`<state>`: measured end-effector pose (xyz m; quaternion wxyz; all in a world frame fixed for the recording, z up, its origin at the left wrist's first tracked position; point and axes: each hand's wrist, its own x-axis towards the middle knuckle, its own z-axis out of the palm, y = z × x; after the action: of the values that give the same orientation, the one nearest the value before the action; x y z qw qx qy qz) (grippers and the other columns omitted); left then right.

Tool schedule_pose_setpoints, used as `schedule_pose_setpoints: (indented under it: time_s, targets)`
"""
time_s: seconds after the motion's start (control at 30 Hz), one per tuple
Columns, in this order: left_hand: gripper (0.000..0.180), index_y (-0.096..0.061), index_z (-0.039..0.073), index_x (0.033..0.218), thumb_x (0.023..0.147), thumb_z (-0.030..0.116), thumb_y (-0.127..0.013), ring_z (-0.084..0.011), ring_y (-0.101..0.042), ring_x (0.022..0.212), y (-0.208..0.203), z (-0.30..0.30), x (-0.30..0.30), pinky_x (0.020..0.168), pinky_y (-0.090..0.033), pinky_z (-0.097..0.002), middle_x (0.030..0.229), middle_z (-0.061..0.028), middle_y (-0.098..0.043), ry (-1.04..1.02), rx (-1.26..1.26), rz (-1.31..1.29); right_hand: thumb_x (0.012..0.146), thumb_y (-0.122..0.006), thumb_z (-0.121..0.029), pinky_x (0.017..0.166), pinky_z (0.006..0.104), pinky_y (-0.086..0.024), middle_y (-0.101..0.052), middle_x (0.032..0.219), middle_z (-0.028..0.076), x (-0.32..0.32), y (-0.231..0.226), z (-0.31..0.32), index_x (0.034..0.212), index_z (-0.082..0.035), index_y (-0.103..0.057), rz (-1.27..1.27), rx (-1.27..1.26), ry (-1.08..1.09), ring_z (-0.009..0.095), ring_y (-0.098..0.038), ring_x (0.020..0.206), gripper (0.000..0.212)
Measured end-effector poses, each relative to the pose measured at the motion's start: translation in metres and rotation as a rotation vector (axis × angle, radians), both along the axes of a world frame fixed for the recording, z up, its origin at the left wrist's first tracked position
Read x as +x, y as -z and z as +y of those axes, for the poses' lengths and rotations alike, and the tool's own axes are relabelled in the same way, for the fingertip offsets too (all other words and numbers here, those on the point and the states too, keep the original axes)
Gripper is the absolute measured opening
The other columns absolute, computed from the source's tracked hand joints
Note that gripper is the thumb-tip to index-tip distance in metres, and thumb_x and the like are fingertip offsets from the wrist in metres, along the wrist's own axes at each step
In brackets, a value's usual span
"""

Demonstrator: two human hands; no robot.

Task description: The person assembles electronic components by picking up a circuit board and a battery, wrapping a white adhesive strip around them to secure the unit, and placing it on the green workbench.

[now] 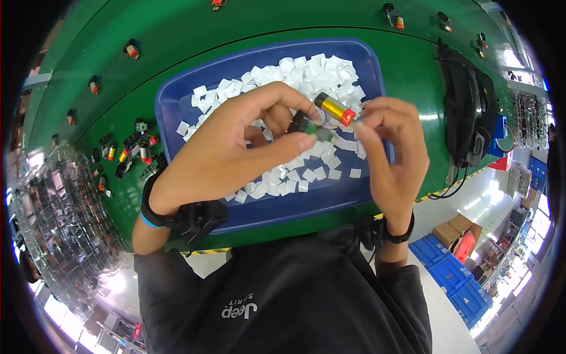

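Observation:
Over a blue tray (295, 209), my left hand (239, 141) pinches a small circuit assembly with a black part (299, 122) between thumb and fingers. A small cylindrical battery (335, 110) with a gold, black and red wrap sits tilted between my two hands, beside that assembly. The thumb and fingertips of my right hand (390, 138) are closed at its red end. Something pale shows at those fingertips, too small to make out. Many loose white square pieces (321, 71) lie in the tray below.
Several battery-and-board assemblies (141, 150) lie clustered left of the tray on the green table (194, 35); others are spread along its far side. Bagged parts (65, 206) are stacked at the left. A black bag (466, 106) lies at the right, near blue crates (448, 277) beyond the edge.

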<state>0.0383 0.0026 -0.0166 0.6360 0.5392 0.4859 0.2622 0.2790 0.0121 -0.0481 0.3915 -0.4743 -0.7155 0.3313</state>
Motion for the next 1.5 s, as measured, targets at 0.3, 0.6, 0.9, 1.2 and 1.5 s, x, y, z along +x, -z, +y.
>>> schedule_pose_setpoints:
  time_s: [0.3, 0.6, 0.9, 1.2, 1.5]
  targets:
    - [0.021, -0.061, 0.004, 0.112, 0.092, 0.005, -0.067, -0.0033, -0.050, 0.078, 0.000, -0.006, 0.007, 0.060, -0.040, -0.0178, 0.093, 0.0017, -0.057, 0.032, 0.125, 0.083, 0.081, -0.080, -0.007, 0.072, 0.0299, -0.051, -0.068, 0.095, 0.009, -0.008, -0.018, 0.001, 0.108, -0.005, -0.069, 0.016, -0.123, -0.139, 0.021, -0.063, 0.084, 0.029]
    - [0.024, -0.051, 0.003, 0.113, 0.092, 0.003, -0.063, -0.0053, -0.049, 0.085, 0.016, -0.004, 0.002, 0.067, -0.038, -0.0214, 0.102, -0.0009, -0.055, 0.196, -0.064, -0.223, 0.070, -0.083, 0.000, 0.079, 0.0319, -0.051, -0.069, 0.097, 0.010, -0.001, -0.016, -0.002, 0.107, 0.001, -0.069, -0.003, -0.051, -0.216, 0.020, -0.063, 0.085, 0.040]
    - [0.034, -0.044, 0.002, 0.120, 0.091, 0.005, -0.062, -0.0054, -0.046, 0.081, 0.000, 0.007, -0.005, 0.067, -0.037, -0.0211, 0.105, -0.0011, -0.050, 0.350, -0.444, -0.518, 0.064, -0.083, 0.000, 0.065, 0.0322, -0.051, -0.071, 0.088, 0.006, -0.006, -0.035, -0.014, 0.083, -0.003, -0.071, -0.054, 0.420, -0.313, 0.023, -0.061, 0.078, 0.023]
    - [0.035, -0.044, 0.003, 0.125, 0.094, 0.006, -0.059, -0.0070, -0.049, 0.072, -0.001, -0.001, 0.004, 0.063, -0.040, -0.0212, 0.107, -0.0031, -0.053, 0.135, -0.367, -0.461, 0.067, -0.082, 0.005, 0.063, 0.0295, -0.051, -0.075, 0.090, 0.009, -0.010, -0.036, -0.021, 0.081, -0.002, -0.066, -0.164, 0.504, -0.187, 0.023, -0.062, 0.075, 0.022]
    - [0.029, -0.061, -0.001, 0.120, 0.094, 0.012, -0.066, -0.0076, -0.057, 0.074, 0.018, -0.006, 0.013, 0.068, -0.049, -0.0233, 0.089, -0.0025, -0.062, -0.029, -0.205, -0.332, 0.062, -0.080, 0.003, 0.055, 0.0264, -0.049, -0.074, 0.090, 0.005, -0.021, -0.021, -0.011, 0.079, -0.001, -0.073, -0.303, 0.663, -0.081, 0.019, -0.061, 0.073, 0.019]
